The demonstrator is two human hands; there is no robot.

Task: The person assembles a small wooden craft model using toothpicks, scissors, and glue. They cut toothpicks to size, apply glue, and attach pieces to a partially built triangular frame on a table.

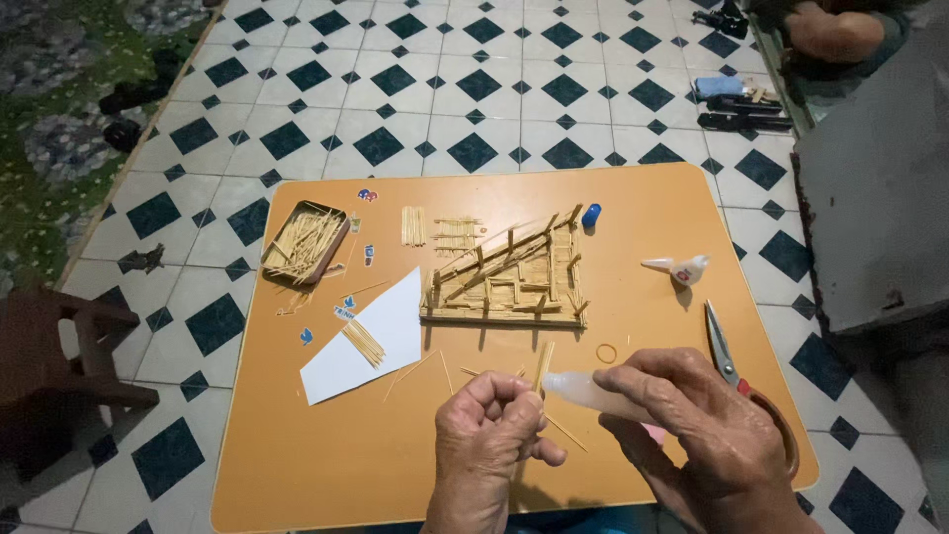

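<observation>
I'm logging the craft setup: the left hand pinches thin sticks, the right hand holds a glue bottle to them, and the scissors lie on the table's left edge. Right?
Not quite. The head view shows the scissors at the table's right edge, beside the right hand. The left hand does pinch the sticks, with the glue bottle at them.

A single head-worn camera looks steeply down, from close above, over the orange table (297, 465) and tiled floor (474, 89).

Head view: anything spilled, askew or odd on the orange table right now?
Loose sticks lie scattered on the table beside the white paper, outside the tin. A second glue bottle lies on its side. No glue spill shows.
</observation>
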